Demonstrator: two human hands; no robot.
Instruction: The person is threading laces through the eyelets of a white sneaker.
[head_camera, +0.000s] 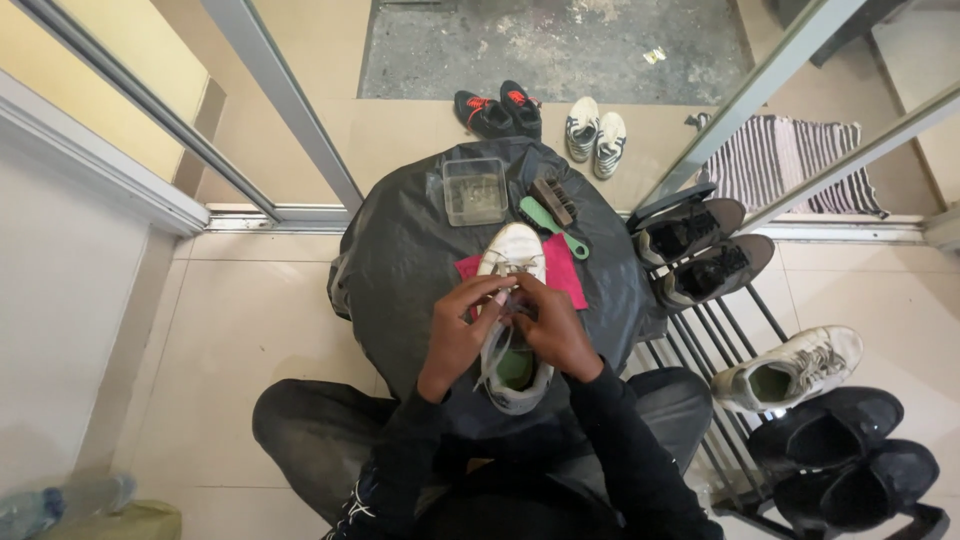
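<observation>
Both hands, left (462, 330) and right (553, 325), pinch the laces of a white shoe (512, 320) at frame centre, below a clear tub (475, 190) of murky water.

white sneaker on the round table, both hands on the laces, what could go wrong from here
1. The white sneaker has its heel at the near edge of the round table; a hard tug by the left hand or right hand might slide it into the lap.
2. The clear container sits just beyond the toe, so a forward push could knock it.
3. The green brush lies close on the right and could get swept off.
</observation>
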